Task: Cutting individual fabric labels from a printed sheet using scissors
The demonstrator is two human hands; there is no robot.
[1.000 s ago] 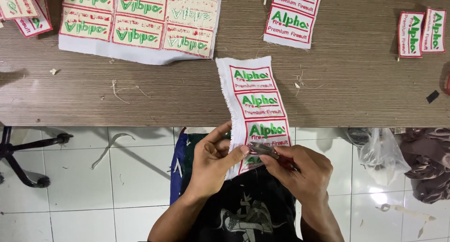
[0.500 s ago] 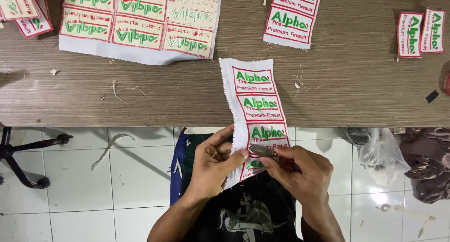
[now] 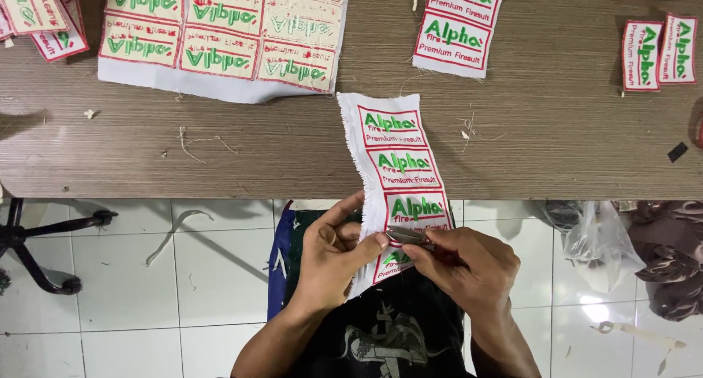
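A white cloth strip (image 3: 392, 155) with several embroidered red-bordered, green-lettered patches hangs from the wooden table's front edge (image 3: 220, 180) down to my lap. My left hand (image 3: 329, 257) pinches the strip's lower left edge between thumb and fingers. My right hand (image 3: 469, 264) holds a small pair of metal snips (image 3: 410, 237), whose blades lie across the strip between the third patch and the lowest one.
A larger sheet of reversed patches (image 3: 220, 34) lies at the table's back left. Cut patches lie at the far left (image 3: 44, 19), top middle (image 3: 458, 27) and right (image 3: 659, 52). Thread scraps dot the table. A chair base (image 3: 36, 246) and a plastic bag (image 3: 600, 239) are on the tiled floor.
The strip has shifted slightly right and down on the table. Both hands stay at its lower end with the snips on the cloth.
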